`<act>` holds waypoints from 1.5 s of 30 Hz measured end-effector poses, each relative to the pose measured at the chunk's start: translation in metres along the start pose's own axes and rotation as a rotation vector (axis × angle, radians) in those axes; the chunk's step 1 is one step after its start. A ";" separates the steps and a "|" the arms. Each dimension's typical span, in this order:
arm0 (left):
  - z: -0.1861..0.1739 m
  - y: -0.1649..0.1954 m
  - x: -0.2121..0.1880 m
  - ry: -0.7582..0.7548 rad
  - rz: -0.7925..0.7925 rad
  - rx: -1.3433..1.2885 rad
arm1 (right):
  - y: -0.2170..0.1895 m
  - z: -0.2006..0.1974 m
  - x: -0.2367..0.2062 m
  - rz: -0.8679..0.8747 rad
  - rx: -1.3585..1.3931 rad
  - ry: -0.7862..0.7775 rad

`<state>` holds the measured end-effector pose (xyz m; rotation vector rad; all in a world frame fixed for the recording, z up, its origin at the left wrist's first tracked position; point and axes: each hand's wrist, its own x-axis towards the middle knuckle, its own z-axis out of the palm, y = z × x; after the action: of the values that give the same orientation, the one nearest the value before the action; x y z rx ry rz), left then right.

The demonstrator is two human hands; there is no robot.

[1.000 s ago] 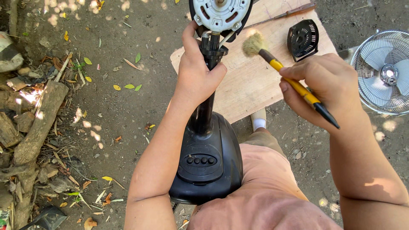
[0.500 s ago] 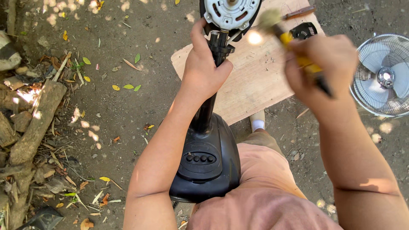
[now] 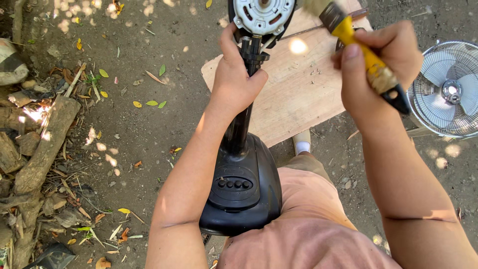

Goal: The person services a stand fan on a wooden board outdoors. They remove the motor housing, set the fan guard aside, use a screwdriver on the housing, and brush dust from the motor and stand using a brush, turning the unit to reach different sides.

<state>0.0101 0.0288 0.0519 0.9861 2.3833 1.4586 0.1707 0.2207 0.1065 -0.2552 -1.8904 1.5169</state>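
A: Two hands at work over bare ground [image 3: 149,129], leaves scattered, logs [image 3: 40,149] along the left edge. Largest item?

B: Board [image 3: 298,94], pale wood, flat on the ground at top centre. Next, fan base [image 3: 244,192], black, four buttons, resting against the person's lap just short of the board's near edge. Stem [image 3: 244,114] rises from it toward the camera.

A: Grille?

B: Fan guard [image 3: 445,89], wire, with blades inside, off the board's right edge on the ground. Well apart from the base.

A: Motor?

B: Motor [image 3: 263,15], white and grey housing on top of the stem, at the frame's top, over the board's far edge.

A: Left hand?

B: Left hand [image 3: 238,79] closed round the stem just under the motor, thumb up along it.

A: Right hand?

B: Right hand [image 3: 383,69] wrapped round a brush [image 3: 358,47], yellow handle, black end sticking out lower right. Bristles blurred, up beside the motor's right side; contact, cannot tell.

A: Smaller bits?

B: Dark part behind the right hand on the board, mostly hidden. Shoe [image 3: 302,143], pale, at the board's near edge.
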 end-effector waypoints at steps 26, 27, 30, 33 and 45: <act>0.004 0.026 0.025 -0.103 -0.182 0.070 | -0.086 0.003 0.052 -0.496 -0.809 -0.472; 0.004 0.026 0.024 -0.140 -0.262 0.058 | -0.079 0.000 0.048 -0.524 -0.743 -0.368; 0.003 0.023 0.021 0.021 0.053 0.090 | -0.055 -0.010 0.046 -0.464 -0.722 -0.525; 0.004 0.022 0.023 -0.004 -0.039 0.069 | -0.050 -0.027 0.052 -0.414 -0.862 -0.380; 0.003 0.020 0.022 0.066 0.076 0.035 | -0.030 -0.016 0.030 -0.338 -0.599 -0.654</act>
<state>0.0031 0.0504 0.0712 1.0639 2.4502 1.5025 0.1663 0.2410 0.1468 0.3325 -2.7109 0.8207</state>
